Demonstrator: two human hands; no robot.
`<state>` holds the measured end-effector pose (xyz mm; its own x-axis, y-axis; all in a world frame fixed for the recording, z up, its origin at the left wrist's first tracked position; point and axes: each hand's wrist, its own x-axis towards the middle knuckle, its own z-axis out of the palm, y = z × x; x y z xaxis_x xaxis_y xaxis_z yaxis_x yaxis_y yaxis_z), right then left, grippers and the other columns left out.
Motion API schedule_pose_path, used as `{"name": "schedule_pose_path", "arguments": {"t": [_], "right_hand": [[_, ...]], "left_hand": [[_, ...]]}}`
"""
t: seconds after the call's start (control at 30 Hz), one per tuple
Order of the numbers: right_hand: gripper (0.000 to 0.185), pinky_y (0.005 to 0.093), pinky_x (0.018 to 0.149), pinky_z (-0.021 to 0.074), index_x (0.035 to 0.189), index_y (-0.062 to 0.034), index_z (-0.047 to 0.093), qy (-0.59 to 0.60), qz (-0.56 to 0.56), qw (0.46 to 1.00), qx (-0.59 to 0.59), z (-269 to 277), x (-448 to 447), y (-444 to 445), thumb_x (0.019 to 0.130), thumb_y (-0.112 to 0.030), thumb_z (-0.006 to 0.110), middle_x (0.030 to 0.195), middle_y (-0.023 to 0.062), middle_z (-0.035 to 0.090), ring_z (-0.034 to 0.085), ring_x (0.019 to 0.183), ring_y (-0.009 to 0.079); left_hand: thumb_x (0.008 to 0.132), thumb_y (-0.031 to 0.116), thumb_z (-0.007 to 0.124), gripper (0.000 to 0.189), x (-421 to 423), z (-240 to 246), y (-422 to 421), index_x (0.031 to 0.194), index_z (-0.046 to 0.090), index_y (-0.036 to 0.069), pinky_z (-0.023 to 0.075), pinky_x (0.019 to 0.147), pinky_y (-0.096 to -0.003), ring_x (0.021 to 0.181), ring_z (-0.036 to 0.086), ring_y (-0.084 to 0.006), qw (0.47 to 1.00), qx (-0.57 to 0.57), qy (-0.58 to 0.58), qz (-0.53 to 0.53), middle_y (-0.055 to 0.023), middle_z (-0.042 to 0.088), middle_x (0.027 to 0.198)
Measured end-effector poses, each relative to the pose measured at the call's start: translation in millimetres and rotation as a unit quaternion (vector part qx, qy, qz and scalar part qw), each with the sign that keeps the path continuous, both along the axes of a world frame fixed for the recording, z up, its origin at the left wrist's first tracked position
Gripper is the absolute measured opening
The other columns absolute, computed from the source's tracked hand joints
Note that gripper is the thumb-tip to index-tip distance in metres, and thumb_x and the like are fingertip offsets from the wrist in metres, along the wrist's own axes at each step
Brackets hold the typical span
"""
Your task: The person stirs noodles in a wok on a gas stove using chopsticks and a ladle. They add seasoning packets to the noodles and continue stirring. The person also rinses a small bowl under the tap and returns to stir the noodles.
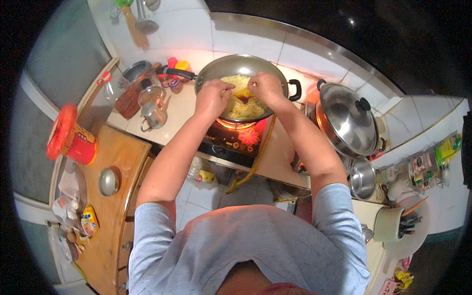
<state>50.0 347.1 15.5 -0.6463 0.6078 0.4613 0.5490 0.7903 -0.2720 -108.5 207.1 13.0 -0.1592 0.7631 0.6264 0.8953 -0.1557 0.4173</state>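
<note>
A wok (239, 61) with a long black handle sits on a gas stove (236, 142) whose burner glows orange. Pale yellow food (239, 110), noodle-like, covers the wok's bottom. Over the wok's left part is my left hand (217, 94), thumb and fingertips bent close together; whether something thin is between them is unclear. My right hand (267, 86) is over the right part, fingers curled at the upper edge of a small yellow and dark red packet (243, 96). The packet hangs between both hands, above the food.
Right of the stove stands a lidded steel pot (346, 118), with an open steel pot (363, 177) nearer. Glass jugs (153, 112) and jars (176, 84) crowd the counter's left. A yellow hose (258, 162) hangs over the front edge. A metal bowl (108, 181) rests on the wooden cabinet.
</note>
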Motion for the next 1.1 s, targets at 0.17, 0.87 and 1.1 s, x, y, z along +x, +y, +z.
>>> {"name": "schedule_pose_path", "arguments": {"t": [0.17, 0.87, 1.1], "right_hand": [[0.009, 0.0443, 0.071, 0.0487, 0.077, -0.0151, 0.072, 0.064, 0.024, 0.997, 0.036, -6, 13, -5, 0.078, -0.019, 0.065, 0.081, 0.0132, 0.061, 0.061, 0.080, 0.0350], [0.020, 0.0384, 0.073, 0.0532, 0.098, -0.0056, 0.069, 0.287, -0.488, 0.819, -0.094, -122, 376, -246, 0.087, -0.020, 0.061, 0.094, 0.0147, 0.068, 0.067, 0.084, 0.0294], [0.044, 0.0433, 0.083, 0.0514, 0.118, -0.0205, 0.063, -0.078, -0.829, 0.532, -0.155, -195, 620, -422, 0.076, -0.009, 0.067, 0.109, 0.0155, 0.059, 0.061, 0.099, 0.0337]], "left_hand": [[0.080, 0.019, 0.069, 0.015, 15, -1, 37, 0.093, 0.075, 0.013, 0.0473, 0.084, -0.0409, 0.092, 0.059, -0.0310, 0.998, -0.060, 0.034, -0.004, -0.0096, 0.066, 0.091], [0.088, 0.017, 0.066, 0.017, -44, -62, 79, 0.095, 0.069, 0.002, 0.0500, 0.073, -0.0367, 0.080, 0.064, -0.0280, 0.976, -0.153, 0.122, -0.093, -0.0153, 0.065, 0.087], [0.089, 0.021, 0.067, 0.023, -61, -73, 110, 0.098, 0.068, 0.000, 0.0508, 0.076, -0.0358, 0.079, 0.067, -0.0275, 0.976, -0.150, 0.106, -0.116, -0.0166, 0.068, 0.089]]}}
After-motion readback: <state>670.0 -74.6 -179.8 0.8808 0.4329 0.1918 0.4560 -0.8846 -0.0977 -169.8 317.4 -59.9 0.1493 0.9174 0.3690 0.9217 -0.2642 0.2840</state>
